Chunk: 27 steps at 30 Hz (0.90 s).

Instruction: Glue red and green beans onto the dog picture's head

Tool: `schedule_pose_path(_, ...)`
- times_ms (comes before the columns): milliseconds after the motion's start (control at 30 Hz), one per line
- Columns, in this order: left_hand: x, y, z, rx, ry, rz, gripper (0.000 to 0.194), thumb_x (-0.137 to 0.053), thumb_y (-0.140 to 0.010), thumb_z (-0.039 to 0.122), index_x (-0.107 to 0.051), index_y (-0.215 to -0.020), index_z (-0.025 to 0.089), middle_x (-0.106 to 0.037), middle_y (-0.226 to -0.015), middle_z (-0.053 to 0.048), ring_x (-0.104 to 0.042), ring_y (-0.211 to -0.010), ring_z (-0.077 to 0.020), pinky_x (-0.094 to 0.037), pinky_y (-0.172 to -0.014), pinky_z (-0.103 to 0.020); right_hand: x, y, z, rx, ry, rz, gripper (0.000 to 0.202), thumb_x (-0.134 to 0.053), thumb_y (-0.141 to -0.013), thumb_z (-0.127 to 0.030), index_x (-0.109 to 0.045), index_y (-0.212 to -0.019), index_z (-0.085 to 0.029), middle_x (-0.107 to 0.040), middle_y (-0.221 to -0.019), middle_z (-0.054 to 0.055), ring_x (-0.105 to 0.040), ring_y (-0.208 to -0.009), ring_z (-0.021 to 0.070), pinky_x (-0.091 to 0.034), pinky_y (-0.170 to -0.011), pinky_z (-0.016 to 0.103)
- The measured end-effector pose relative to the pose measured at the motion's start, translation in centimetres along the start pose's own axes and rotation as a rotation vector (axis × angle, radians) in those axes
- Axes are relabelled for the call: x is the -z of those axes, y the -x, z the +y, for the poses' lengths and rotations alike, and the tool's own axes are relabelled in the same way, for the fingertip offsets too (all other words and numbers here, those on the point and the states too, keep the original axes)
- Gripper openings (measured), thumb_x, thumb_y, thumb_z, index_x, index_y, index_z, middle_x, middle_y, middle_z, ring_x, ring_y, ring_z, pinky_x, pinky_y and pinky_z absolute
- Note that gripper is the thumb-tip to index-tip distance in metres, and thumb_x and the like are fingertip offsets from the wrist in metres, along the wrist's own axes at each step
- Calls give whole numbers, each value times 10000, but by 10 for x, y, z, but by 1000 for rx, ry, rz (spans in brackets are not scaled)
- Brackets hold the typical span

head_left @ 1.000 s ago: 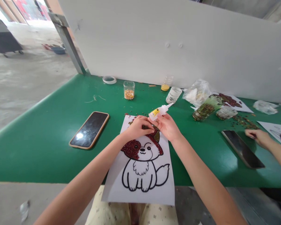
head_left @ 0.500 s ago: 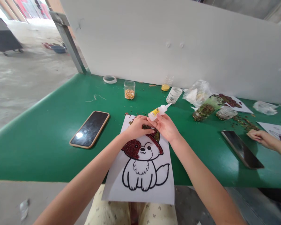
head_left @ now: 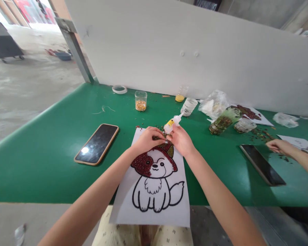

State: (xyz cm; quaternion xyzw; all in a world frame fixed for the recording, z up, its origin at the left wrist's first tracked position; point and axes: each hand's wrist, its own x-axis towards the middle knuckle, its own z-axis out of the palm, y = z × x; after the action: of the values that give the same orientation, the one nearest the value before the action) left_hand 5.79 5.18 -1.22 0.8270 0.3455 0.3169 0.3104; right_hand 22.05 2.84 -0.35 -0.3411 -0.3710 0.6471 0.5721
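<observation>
My right hand (head_left: pixel 181 140) is closed around a small glue bottle (head_left: pixel 170 125) with a yellow label, its white nozzle tilted up and to the right. Beside it, my left hand (head_left: pixel 149 140) has its thumb and fingers drawn together over the top of the paper; whatever they pinch is too small to make out. Under both hands lies a white sheet (head_left: pixel 161 217) printed with a cartoon animal. Dark red grains cover part of its head (head_left: pixel 143 164), and greenish grains fill an ear (head_left: pixel 170 151). The lower sheet overhangs the table edge above my lap.
A phone (head_left: pixel 97 143) lies at left, another phone (head_left: pixel 262 165) at right. Behind stand a cup of yellow grains (head_left: pixel 141 101), a clear jar (head_left: pixel 189 107) and a tipped jar of green grains (head_left: pixel 224 120). A co-worker's hand (head_left: pixel 281 146) is by scattered grains at right.
My left fingertips have drawn closer together, near my right fingers. The glue bottle has tilted slightly more upright in my right hand. The whole view has shifted a little.
</observation>
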Motion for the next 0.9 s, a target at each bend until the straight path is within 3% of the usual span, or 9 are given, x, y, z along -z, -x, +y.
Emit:
schedule_pose_path(167,1,0,-5,4,2,11,99,-674,-753,329,-724,-778,247,-697,-915,-14,-600,-931,-181,-402,-925,-387,4,-4,4,40,22,36,273,-711,-713,-415,-544,-823,-229,-512,-700,-52,-397,-540,66,-267,-414,192)
schedule_pose_path(400,4,0,-3,50,-30,66,116,-666,-755,346,-729,-773,250,-695,-914,-23,-594,-949,-199,-407,-927,-401,5,-5,3,97,186,80,301,-674,-715,-466,-534,-846,-234,-492,-678,-56,-357,-502,72,-241,-431,217)
schedule_pose_path(500,6,0,0,77,-44,104,131,-647,-771,343,-726,-759,240,-696,-882,-23,-601,-903,-193,-407,-916,-398,15,-5,-3,161,448,169,294,-630,-734,-472,-538,-860,-223,-528,-690,-38,-415,-528,93,-305,-485,228)
schedule_pose_path(633,8,0,-1,122,-61,138,123,-635,-778,309,-723,-748,229,-702,-838,-21,-611,-834,-179,-420,-883,-376,43,-6,-18,346,1145,410,217,-572,-781,-386,-532,-893,-204,-573,-744,20,-516,-663,172,-364,-603,270)
schedule_pose_path(700,8,0,-4,165,-74,173,136,-624,-785,304,-725,-750,220,-706,-830,-28,-613,-810,-179,-438,-838,-358,57,-8,-23,349,1382,509,200,-529,-809,-345,-522,-933,-189,-590,-780,55,-537,-705,200,-364,-617,282)
schedule_pose_path(900,7,1,-5,284,4,227,180,-603,-794,312,-736,-791,191,-718,-803,-43,-622,-745,-182,-461,-744,-321,80,-16,-20,165,1495,579,298,-470,-827,-291,-464,-1088,-148,-630,-842,109,-568,-739,244,-391,-611,307)
